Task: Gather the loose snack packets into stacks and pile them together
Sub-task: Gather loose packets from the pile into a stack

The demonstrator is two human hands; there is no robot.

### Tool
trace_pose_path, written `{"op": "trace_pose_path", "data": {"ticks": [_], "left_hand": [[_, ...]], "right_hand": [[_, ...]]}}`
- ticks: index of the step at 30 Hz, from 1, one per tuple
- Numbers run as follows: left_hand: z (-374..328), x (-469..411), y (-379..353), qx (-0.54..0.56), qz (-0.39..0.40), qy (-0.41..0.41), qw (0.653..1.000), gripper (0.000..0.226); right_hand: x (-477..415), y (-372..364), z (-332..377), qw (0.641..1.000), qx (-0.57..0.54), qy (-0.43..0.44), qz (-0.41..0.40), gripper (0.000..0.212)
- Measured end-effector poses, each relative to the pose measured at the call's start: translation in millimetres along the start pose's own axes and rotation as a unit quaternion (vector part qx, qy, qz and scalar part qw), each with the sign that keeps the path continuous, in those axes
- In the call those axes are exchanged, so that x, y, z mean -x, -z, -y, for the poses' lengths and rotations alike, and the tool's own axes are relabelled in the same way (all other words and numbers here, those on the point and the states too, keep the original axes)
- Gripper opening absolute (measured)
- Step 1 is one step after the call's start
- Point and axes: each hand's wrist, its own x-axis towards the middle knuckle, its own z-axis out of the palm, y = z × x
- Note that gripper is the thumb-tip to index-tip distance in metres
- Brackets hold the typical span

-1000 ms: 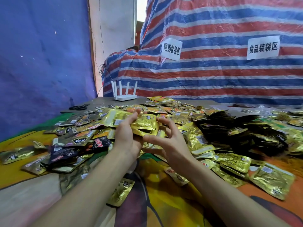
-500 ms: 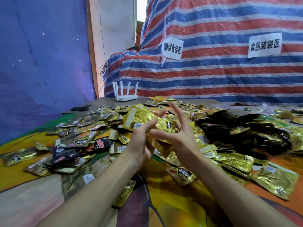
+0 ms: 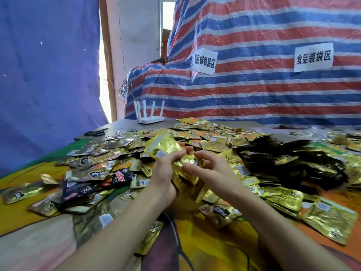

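Observation:
A bunch of gold snack packets (image 3: 166, 147) is held above the table at the centre of the view. My left hand (image 3: 164, 173) grips this bunch from the left, fingers curled round it. My right hand (image 3: 211, 171) meets it from the right, fingertips pinching the lower packets. Loose gold packets (image 3: 281, 196) lie scattered to the right. Darker packets (image 3: 86, 184) lie in a heap to the left, and a black pile (image 3: 289, 157) sits further right. How many packets the bunch holds is hidden by my hands.
The table wears a bright yellow and orange cloth (image 3: 205, 247). A white router (image 3: 150, 118) and black scissors (image 3: 95, 132) sit at the far edge. A striped tarp (image 3: 254, 90) with two paper signs closes the back; a blue tarp (image 3: 45, 75) hangs at left.
Both hands lifted the gold bunch off the pile and tilted it up. My right hand's spread fingers have closed in onto the lower packets.

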Motion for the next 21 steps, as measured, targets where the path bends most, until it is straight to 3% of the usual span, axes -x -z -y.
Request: {"op": "trace_pose_path", "data": {"ticks": [3,5,7,9,11,15,19,21], "left_hand": [[-1,-3,3,0.028,-0.046,-0.032,0.998,0.02],[-3,-2,4,0.037,-0.067,-0.039,0.996,0.02],[-5,1,2,0.046,-0.083,-0.043,0.995,0.03],[-6,4,-1,0.02,-0.083,-0.022,0.996,0.051],[-5,7,-8,-0.02,-0.081,0.001,0.997,0.066],[-4,10,-19,-0.04,-0.097,-0.006,0.994,0.084],[-5,5,-13,-0.066,-0.177,-0.084,0.978,0.053],[-5,3,-7,-0.077,-0.206,-0.104,0.97,0.043]], "right_hand": [[7,-15,2,0.989,0.135,0.065,-0.012,0.048],[9,-22,4,0.984,0.16,0.079,-0.024,0.05],[8,-19,9,0.989,0.136,0.044,-0.03,0.041],[2,-9,17,0.997,0.042,-0.048,-0.034,0.038],[-5,0,23,0.992,-0.045,-0.118,0.011,0.038],[-19,11,28,0.99,-0.026,-0.131,0.051,0.033],[-56,35,31,0.987,0.08,-0.137,-0.028,0.023],[-82,45,26,0.967,0.207,-0.119,-0.085,0.037]]}}
